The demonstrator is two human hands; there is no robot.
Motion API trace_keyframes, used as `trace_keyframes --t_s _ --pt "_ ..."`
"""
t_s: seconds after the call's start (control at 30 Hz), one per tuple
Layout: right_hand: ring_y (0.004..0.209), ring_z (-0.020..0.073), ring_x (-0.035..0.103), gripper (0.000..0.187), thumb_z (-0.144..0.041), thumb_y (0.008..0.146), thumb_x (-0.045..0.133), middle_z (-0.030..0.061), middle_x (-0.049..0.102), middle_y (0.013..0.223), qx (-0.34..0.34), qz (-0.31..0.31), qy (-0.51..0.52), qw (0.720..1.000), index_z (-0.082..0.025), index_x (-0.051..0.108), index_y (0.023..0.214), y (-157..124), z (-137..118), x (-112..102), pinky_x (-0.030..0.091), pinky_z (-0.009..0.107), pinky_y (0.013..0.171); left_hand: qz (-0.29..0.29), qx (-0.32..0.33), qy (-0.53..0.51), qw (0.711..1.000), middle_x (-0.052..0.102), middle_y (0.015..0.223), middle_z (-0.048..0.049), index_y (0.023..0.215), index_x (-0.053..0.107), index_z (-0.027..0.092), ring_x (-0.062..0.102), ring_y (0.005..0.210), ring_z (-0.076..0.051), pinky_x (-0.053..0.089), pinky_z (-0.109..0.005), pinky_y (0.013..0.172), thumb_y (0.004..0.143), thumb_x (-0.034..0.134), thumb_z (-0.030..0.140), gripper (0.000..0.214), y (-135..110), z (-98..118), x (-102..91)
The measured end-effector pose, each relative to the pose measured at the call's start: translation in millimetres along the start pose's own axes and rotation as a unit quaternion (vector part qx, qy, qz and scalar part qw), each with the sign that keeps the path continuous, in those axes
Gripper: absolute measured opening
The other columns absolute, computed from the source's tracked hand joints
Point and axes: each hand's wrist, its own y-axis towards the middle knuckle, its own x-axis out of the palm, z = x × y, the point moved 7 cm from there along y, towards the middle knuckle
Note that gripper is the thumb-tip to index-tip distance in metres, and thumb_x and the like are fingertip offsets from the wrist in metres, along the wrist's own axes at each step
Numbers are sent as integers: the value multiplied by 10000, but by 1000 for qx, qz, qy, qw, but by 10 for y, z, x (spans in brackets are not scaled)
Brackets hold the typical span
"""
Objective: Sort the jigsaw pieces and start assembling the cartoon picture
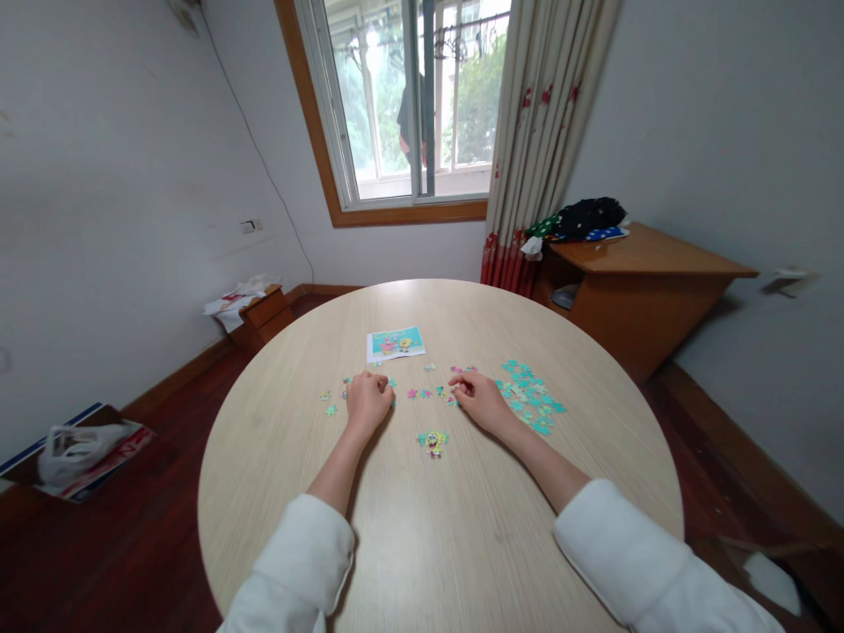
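My left hand rests on the round wooden table with its fingers curled over small puzzle pieces scattered beside it. Fingers pinched together, my right hand lies near a few pink and teal pieces; what they hold is too small to make out. A small joined cluster of yellow pieces sits between my forearms. A heap of teal pieces lies just right of my right hand. A printed reference picture lies flat beyond both hands.
A wooden desk with dark clothes on it stands at the right, by a curtain. A window is straight ahead. A low wooden box and a plastic bag on cardboard sit on the floor at the left.
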Motion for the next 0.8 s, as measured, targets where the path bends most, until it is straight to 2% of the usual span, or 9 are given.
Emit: trace_keyframes --t_s 0.23,0.37,0.5,0.57,0.7,0.8 --pt "560 122 480 185 -148 676 465 -28 504 569 -5 -6 10 1000 -161 636 746 -4 -28 18 376 234 560 15 -35 -25 999 641 1110 -100 958 688 208 504 997 -292 340 -410 811 806 419 160 313 69 -138 -18" --pt "555 120 467 193 -140 676 459 -33 488 568 -7 -4 11 1000 -163 632 757 -10 -34 29 367 235 561 1 -17 -15 1000 548 1277 -85 1070 634 244 458 1021 -331 324 -462 810 846 388 210 334 144 -110 12" --pt "540 116 448 199 -144 685 456 -40 469 558 -7 3 13 1000 -158 630 781 -10 -24 25 358 233 554 -26 11 10 1000 612 1162 -129 1252 516 239 464 1013 -326 303 -454 832 866 378 271 411 191 -39 82" --pt "539 113 444 201 -146 687 455 -41 469 560 -8 7 16 1000 -158 629 785 -8 -21 20 357 232 554 -36 17 18 999 645 1073 -139 1269 503 233 476 1006 -317 298 -439 830 873 367 279 421 205 -30 99" --pt "544 114 443 196 -147 686 455 -41 466 561 -9 1 20 1000 -160 628 777 -7 -27 20 356 228 549 -14 13 24 1000 668 953 -134 1135 604 192 512 987 -280 288 -410 840 869 362 229 362 227 -74 41" --pt "546 116 447 193 -148 688 457 -39 466 563 -6 -4 22 1000 -165 626 777 -7 -29 25 357 228 546 1 10 13 1000 673 937 -117 1020 649 192 524 986 -262 283 -400 844 853 397 205 303 232 -106 -14"
